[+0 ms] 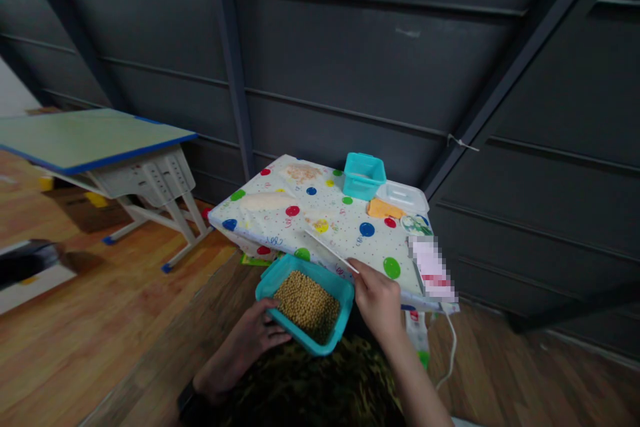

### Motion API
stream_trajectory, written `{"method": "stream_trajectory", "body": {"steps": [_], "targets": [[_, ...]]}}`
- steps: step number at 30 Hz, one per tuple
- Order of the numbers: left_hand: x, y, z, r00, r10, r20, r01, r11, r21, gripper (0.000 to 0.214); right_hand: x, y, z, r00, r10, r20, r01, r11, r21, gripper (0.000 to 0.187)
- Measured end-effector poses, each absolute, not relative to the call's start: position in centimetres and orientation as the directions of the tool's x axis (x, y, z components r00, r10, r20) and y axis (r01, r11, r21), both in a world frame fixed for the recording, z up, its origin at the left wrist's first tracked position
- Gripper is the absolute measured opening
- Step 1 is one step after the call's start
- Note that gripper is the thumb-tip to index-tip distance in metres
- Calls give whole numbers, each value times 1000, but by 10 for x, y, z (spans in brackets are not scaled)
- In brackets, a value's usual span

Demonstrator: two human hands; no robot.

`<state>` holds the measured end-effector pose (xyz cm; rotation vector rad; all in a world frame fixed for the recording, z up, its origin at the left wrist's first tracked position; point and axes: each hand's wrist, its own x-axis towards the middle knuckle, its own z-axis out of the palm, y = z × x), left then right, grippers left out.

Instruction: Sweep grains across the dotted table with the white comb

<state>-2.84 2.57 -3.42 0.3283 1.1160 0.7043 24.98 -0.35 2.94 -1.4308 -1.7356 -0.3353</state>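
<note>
My left hand (257, 333) grips the near left side of a teal plastic container (265, 285), thumb over the rim and fingers underneath. Yellowish soybeans (306, 301) fill much of it; the container is held tilted at the table's front edge. In my right hand (374, 290), closed fingers pinch one end of a thin white stick (330, 250) that points away to the left over the tabletop. Its exact kind is unclear. Beyond it, a small scatter of crumbs or grains (316, 221) lies on the spotted tablecloth (340, 230).
On the table stand a second teal container (364, 177), a clear lid (404, 196), an orange cloth (385, 208), a small round dish (416, 225) and a blurred-out phone-like object (433, 269). A pale long shape (267, 201) lies left. A cable (454, 340) hangs at right.
</note>
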Motion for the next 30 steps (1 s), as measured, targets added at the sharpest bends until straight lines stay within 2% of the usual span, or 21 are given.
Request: {"method": "stream_trajectory", "body": {"steps": [5,8,13,16,19,25,30], "targets": [[-31,26,-24,246,662,-708,-346,742,574,7,239,-15,37,-63,654,753,861,417,-290,39],[-33,26,-24,247,681,-690,-365,725,585,16,233,-22,40,-67,636,769,830,463,-311,39],[-32,28,-20,240,694,-678,-361,712,602,20,235,-18,46,76,664,744,774,431,-463,26],[-29,29,-15,221,671,-708,-345,732,587,14,244,-7,45,160,652,741,786,370,-495,28],[-27,29,-13,223,673,-705,-348,731,587,8,249,-1,42,142,647,749,814,354,-460,31],[-29,29,-10,236,670,-704,-334,736,588,3,243,-4,44,-18,687,726,841,404,-361,32],[-29,29,-7,228,659,-716,-337,744,577,2,239,-14,46,-20,617,787,884,379,-274,29]]}}
